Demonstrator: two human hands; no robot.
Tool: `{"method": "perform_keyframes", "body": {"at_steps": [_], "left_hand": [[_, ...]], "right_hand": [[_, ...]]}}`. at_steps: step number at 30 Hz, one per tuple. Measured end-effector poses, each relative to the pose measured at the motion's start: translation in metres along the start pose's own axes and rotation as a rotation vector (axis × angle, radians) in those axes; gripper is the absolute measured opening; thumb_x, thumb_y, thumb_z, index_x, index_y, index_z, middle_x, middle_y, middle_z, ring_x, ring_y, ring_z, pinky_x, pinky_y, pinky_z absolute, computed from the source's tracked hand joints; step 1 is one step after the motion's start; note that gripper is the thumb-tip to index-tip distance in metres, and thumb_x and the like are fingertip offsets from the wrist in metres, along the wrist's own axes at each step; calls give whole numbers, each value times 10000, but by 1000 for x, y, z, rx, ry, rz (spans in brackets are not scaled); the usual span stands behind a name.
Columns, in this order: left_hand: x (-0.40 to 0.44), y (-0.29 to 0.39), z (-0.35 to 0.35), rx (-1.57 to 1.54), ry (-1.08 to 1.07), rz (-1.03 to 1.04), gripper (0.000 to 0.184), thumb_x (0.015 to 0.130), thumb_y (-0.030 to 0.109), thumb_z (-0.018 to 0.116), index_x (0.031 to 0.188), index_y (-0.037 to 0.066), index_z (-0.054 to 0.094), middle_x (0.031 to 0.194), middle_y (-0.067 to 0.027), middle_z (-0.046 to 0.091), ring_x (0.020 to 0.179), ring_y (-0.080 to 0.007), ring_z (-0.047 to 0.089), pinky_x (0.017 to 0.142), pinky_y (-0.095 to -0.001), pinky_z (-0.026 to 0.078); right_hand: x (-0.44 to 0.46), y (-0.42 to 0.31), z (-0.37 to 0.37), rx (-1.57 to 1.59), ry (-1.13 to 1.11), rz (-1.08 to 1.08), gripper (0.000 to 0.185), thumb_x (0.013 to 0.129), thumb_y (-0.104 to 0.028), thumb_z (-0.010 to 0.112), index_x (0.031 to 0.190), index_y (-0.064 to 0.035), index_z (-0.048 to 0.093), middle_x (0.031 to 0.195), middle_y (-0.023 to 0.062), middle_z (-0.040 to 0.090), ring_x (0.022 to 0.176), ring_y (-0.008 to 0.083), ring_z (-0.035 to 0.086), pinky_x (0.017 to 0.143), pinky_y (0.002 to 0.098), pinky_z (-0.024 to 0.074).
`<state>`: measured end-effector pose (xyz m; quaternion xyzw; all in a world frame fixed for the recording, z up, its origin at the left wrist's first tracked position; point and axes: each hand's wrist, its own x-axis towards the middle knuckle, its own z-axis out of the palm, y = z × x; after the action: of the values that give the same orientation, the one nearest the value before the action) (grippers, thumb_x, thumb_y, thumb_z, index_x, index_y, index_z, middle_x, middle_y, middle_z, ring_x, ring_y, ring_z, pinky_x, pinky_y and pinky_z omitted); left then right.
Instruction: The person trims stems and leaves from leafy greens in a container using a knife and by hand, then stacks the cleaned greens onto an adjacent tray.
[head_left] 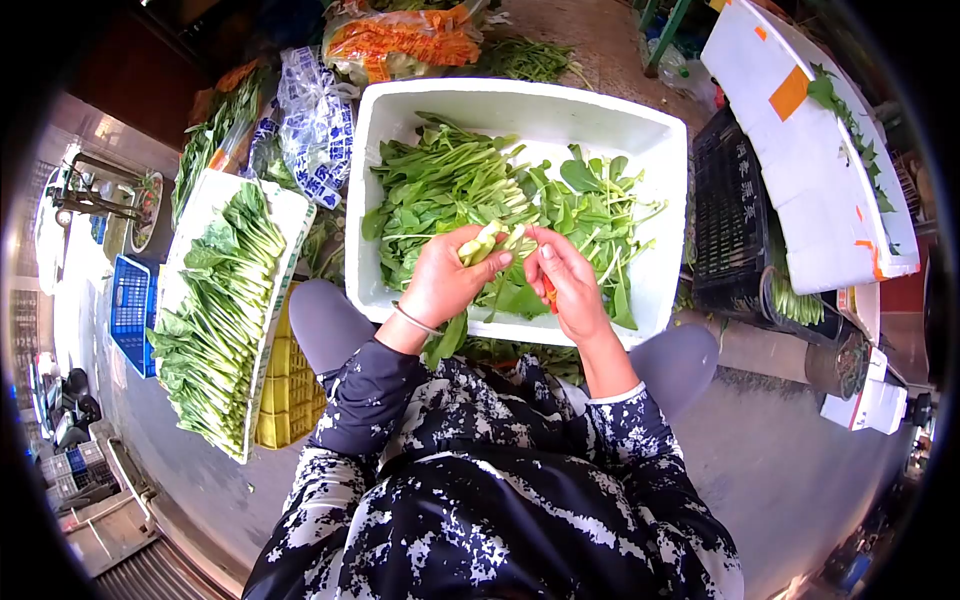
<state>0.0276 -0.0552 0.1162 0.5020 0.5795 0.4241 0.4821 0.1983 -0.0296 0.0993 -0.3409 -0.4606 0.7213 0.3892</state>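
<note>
White foam box [610,122] is part-filled with loose leafy greens [440,185]. Above these, left hand [445,275] and right hand [567,283] are held close together, fingers curled: by the left, a small pale-stemmed bunch [483,244] is gripped; by the right, an orange-handled tool [550,294] is grasped, its far end not made out.

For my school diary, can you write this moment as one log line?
left hand: gripping green stems | right hand: gripping orange item | white box: leafy greens inside
</note>
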Motion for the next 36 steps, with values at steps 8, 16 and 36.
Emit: {"method": "perform_keyframes", "body": {"at_steps": [8,16,36], "left_hand": [[3,3,8,-37,-112,-35,211,795,94,662,963,-17,603,737,-1,595,602,-51,520,543,-197,459],[11,-11,8,-104,-240,-105,201,799,84,654,969,-10,603,757,0,598,620,-54,524,563,-195,461],[6,-40,-78,-663,-152,-174,154,855,84,580,955,31,475,889,-25,539,897,-159,588,765,-261,454]], "right_hand": [[-4,-12,-16,1,-96,83,384,920,-215,488,1258,-36,468,652,-39,427,554,38,350,478,162,279],[2,4,-33,88,-129,176,343,911,-162,501,1224,-23,501,611,-67,357,514,36,320,455,166,254],[302,119,-40,-611,395,450,281,819,-283,599,862,-5,599,745,72,609,494,133,550,374,272,326]]}}
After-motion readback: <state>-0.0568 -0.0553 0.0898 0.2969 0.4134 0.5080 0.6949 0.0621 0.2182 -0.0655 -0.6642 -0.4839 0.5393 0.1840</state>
